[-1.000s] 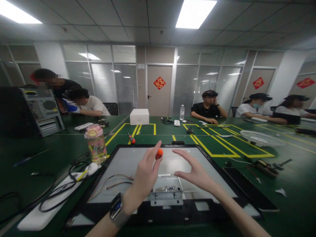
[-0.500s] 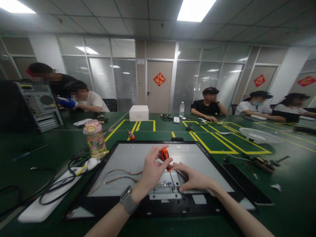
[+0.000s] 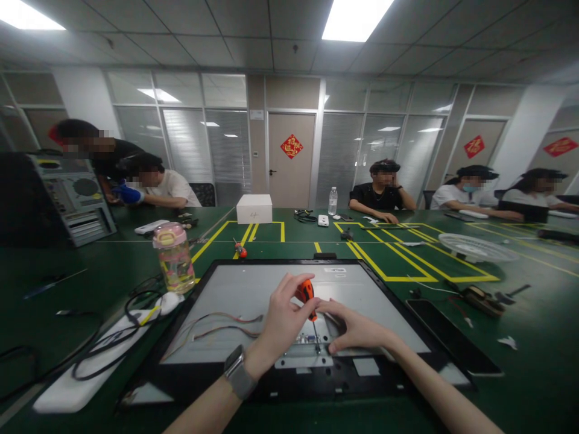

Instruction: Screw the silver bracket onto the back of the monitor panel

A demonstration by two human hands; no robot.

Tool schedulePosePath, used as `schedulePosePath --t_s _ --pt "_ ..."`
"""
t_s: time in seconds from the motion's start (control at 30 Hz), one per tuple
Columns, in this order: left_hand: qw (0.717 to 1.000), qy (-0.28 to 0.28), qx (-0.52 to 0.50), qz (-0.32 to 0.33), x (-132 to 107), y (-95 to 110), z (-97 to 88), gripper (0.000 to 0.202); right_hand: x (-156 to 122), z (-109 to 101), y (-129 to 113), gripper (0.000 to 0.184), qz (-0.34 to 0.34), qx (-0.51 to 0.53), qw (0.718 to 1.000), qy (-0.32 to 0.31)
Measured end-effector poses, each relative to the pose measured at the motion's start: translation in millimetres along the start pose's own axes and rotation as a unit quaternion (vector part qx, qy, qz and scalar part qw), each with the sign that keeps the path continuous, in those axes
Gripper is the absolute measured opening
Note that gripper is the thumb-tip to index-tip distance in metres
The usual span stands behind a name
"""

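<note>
My left hand (image 3: 286, 319) grips the orange and black handle of a screwdriver (image 3: 308, 294). Its thin shaft points down, with the tip at a screw spot on a small metal bracket (image 3: 301, 363). That bracket sits near the front edge of a flat display panel (image 3: 235, 286), grey-backed with a black frame, lying on the table. On the right of the shaft, my right hand (image 3: 353, 325) has its thumb and fingers apart, the thumb on the panel by the bracket and the fingertips near the screwdriver. Thin wires (image 3: 221, 325) run across the panel left of my hands.
A white power strip (image 3: 90, 367) with black cables and a pink-lidded bottle (image 3: 174, 259) stand to the left. A black strip-shaped part (image 3: 452, 334) lies at the right. Beyond the panel are another screwdriver (image 3: 241, 249) and a white box (image 3: 254, 209). Several people sit around the table.
The screwdriver handle has shifted slightly right and down and stands more upright, my left hand moving with it. My right hand stays nearly in place.
</note>
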State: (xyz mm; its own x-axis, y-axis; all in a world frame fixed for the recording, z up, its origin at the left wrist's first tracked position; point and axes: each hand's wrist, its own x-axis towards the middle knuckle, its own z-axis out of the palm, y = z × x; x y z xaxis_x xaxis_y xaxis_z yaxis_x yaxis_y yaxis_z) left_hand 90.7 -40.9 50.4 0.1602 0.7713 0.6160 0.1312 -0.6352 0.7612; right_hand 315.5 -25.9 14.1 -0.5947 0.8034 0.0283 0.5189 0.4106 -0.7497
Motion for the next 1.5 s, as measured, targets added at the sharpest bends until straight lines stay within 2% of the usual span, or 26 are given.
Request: schedulePosePath --t_s 0.17,0.53,0.77,1.13,1.5 --pt "1.000 -0.007 0.014 0.007 -1.0 2.0 0.8 0.037 1.3 0.5 1.4 0.091 -0.013 0.000 1.000 0.000" --pt "1.000 -0.010 0.010 -0.004 -1.0 0.2 -0.3 0.036 -1.3 -0.7 -1.0 0.093 0.012 -0.004 1.000 -0.004" --pt "1.000 0.018 0.009 0.007 2.3 7.5 -2.7 0.035 -0.8 0.1 -1.0 0.094 0.010 -0.002 1.000 -0.006" --pt "0.999 0.040 0.020 0.011 4.4 5.4 -5.6 0.034 -1.3 -0.6 -2.7 0.093 0.009 -0.006 1.000 -0.008" --pt "1.000 -0.005 0.025 0.000 -2.0 -1.0 -0.5 0.036 -1.8 1.1 2.2 0.093 0.010 0.006 1.000 0.005"
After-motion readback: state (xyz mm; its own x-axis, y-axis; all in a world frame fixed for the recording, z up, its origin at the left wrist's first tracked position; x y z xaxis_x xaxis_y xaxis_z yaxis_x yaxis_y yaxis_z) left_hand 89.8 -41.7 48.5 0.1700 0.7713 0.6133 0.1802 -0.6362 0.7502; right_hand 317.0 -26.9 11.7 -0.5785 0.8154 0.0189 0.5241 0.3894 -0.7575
